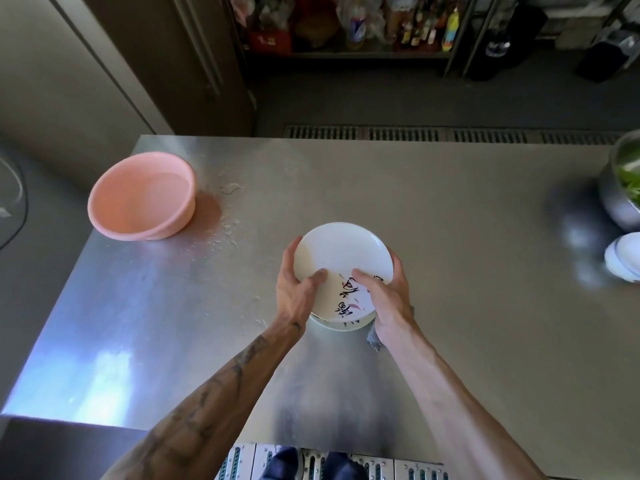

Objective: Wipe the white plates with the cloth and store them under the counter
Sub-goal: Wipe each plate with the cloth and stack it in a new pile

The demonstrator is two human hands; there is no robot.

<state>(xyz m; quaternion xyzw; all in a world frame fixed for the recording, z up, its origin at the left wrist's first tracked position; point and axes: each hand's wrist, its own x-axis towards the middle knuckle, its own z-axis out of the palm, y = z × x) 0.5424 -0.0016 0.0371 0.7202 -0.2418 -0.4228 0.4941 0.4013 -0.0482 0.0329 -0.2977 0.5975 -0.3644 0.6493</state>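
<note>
Brushed steel counter fills most of the view, with dark shelves of bottles and a slotted floor grate beyond its far edge.

At the middle of the counter, a little toward the near edge, the left hand and the right hand both grip a plain round white plate. The fingers of each hand curl round its side and each thumb lies over its near rim. The plate is tilted, its far rim raised. It overlaps a stack of white plates with black brush lettering that sits on the counter directly under the hands; how many plates are in the stack cannot be told.

A crumpled grey cloth shows from under the right wrist, touching the counter just beside the stack.

Near the far left corner stands a round pink plastic basin, well apart from the plates, with pale scattered flecks on the steel beside it. At the right edge a shiny metal bowl of green leaves is cut off by the frame, and nearer along the same edge lie white dishes with a blue rim line.
</note>
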